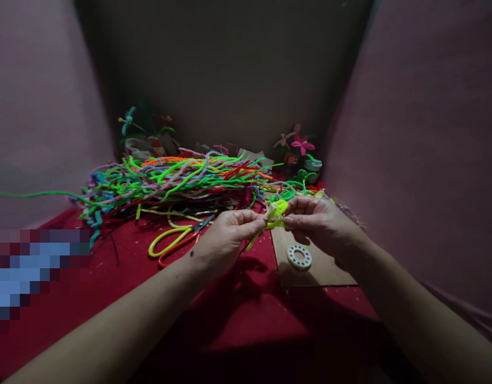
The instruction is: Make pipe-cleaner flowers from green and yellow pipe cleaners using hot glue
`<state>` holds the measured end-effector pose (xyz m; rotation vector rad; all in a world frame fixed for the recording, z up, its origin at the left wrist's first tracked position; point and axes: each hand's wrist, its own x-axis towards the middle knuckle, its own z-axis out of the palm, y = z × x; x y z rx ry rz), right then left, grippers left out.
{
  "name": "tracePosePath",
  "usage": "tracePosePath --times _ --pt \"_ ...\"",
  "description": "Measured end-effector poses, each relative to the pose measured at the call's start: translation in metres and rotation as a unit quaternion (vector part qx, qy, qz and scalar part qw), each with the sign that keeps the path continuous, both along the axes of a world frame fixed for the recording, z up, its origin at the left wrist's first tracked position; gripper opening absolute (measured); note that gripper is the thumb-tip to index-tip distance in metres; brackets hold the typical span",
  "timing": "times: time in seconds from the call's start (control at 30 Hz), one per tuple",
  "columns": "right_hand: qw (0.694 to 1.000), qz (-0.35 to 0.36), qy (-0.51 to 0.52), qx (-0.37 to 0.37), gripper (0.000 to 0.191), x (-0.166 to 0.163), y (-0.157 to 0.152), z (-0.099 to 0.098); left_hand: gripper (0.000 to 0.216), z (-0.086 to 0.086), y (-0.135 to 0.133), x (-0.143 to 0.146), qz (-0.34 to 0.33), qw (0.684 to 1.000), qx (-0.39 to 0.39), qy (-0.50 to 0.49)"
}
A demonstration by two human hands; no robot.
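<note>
My left hand [230,234] pinches a bright yellow pipe cleaner piece [281,208] between thumb and fingers. A small pale tuft shows at its centre, and a thin dark stem seems to run down below my left fingers. From the other side, my right hand [323,217] grips the same piece by its yellow loops, which look like petals. Both hands hold it above the red cloth. Scissors [198,228] with one yellow and one red handle lie left of my left hand. Under my right hand is a white ring with holes [299,257], resting on a brown board [329,277].
A large heap of coloured pipe cleaners [182,176] spreads across the back of the red cloth [121,298]. Behind it stand a pink pipe cleaner flower [303,145] and a teal one [128,120]. Pale pink walls [425,160] rise on both sides.
</note>
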<state>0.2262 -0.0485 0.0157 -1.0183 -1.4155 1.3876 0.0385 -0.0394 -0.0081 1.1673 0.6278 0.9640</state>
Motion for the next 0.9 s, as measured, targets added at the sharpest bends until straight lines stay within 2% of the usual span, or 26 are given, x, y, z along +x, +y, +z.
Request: tracePosePath --times 0.1,0.2,0.37,0.5,0.6,0.67,0.7,0.73,0.8,0.83,0.9 --pt "0.997 -0.002 0.062 -0.033 0.020 -0.004 0.003 -0.002 0.015 0.000 -0.002 0.000 -0.041 0.999 -0.015 -0.006" --pt "0.988 0.000 0.138 -0.071 0.022 -0.007 0.004 -0.007 0.014 0.000 -0.003 0.002 -0.047 0.996 -0.025 -0.065" --pt "0.965 0.003 0.253 -0.074 0.023 -0.017 0.002 -0.023 0.014 -0.003 -0.003 0.005 -0.070 0.986 -0.061 -0.140" --pt "0.964 -0.002 0.257 -0.071 0.026 -0.019 0.000 -0.028 0.012 -0.004 -0.003 0.006 -0.092 0.982 -0.075 -0.146" --pt "0.985 -0.040 0.168 -0.025 0.023 -0.007 -0.010 -0.022 0.010 -0.001 -0.003 0.005 -0.085 0.984 -0.078 -0.137" --pt "0.990 -0.111 0.072 0.045 0.025 0.009 -0.022 -0.019 0.011 0.001 -0.002 0.004 -0.068 0.985 -0.080 -0.136" --pt "0.983 -0.163 0.017 0.080 0.027 0.021 -0.030 -0.019 0.011 0.002 -0.001 0.003 -0.059 0.986 -0.081 -0.137" --pt "0.968 -0.225 -0.053 0.097 0.029 0.033 -0.038 -0.020 0.011 0.002 -0.001 0.003 -0.049 0.986 -0.081 -0.137" --pt "0.916 -0.313 -0.205 0.142 0.033 0.063 -0.053 -0.028 0.011 0.003 0.001 0.002 -0.034 0.987 -0.081 -0.134" --pt "0.880 -0.322 -0.303 0.174 0.034 0.079 -0.059 -0.034 0.010 0.003 0.002 0.001 -0.028 0.988 -0.080 -0.131" --pt "0.785 -0.301 -0.490 0.229 0.038 0.109 -0.069 -0.049 0.010 0.002 0.004 0.001 -0.021 0.988 -0.082 -0.128"
